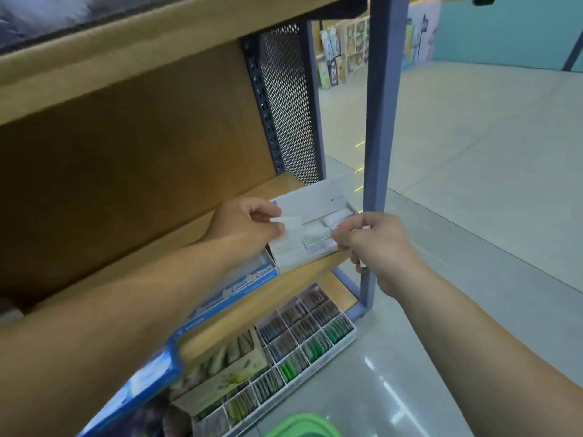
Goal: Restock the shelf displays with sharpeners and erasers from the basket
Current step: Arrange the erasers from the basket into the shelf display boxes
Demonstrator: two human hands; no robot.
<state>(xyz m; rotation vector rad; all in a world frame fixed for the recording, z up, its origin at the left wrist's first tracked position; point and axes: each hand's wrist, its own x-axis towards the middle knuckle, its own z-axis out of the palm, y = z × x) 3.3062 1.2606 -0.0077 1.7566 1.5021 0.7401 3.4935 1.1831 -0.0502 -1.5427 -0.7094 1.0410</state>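
Observation:
A white display box [315, 197] of wrapped white erasers [318, 239] sits at the right end of the wooden shelf [176, 228]. My left hand [249, 220] pinches one white eraser [291, 223] just above the box's left side. At the box's right front corner, my right hand [375, 244] has its fingers curled on a small white eraser; its fingertips touch the packed erasers. The green basket [303, 427] shows only its rim at the bottom edge.
A blue metal post [381, 121] stands right behind my right hand. Blue eraser boxes [227, 298] line the shelf's front edge to the left. Below sits a divided tray [303, 339] of small coloured items. Tiled floor [473, 184] opens to the right.

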